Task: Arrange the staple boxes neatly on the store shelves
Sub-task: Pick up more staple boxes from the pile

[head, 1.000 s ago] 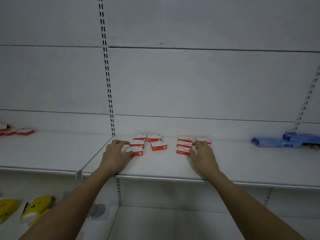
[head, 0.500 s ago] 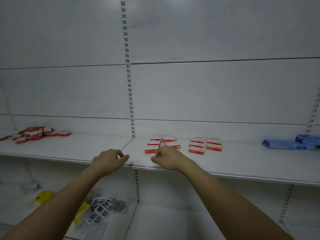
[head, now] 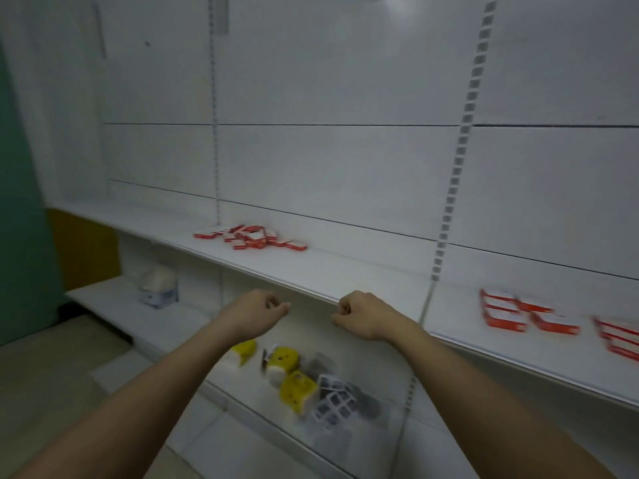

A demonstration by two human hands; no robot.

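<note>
A loose heap of red-and-white staple boxes [head: 250, 237] lies on the white shelf [head: 332, 271], far left of centre. More staple boxes in tidy rows [head: 518, 314] sit on the same shelf at the right, with others [head: 619, 340] at the frame's edge. My left hand [head: 254, 314] and my right hand [head: 363, 318] hover in front of the shelf's front edge, between the two groups. Both have the fingers curled in and hold nothing. The picture is blurred by motion.
On the lower shelf [head: 242, 402] lie yellow packets [head: 292, 378] and grey-and-white puzzle cubes [head: 333, 399]. A white-and-blue box [head: 159, 288] stands further left on it. Slotted uprights [head: 456, 160] divide the white back wall. A green wall [head: 20, 202] closes the left side.
The view has swung left, so the tidy rows now sit at the right and the loose heap is in view. Both hands have left the boxes and drawn back off the shelf.
</note>
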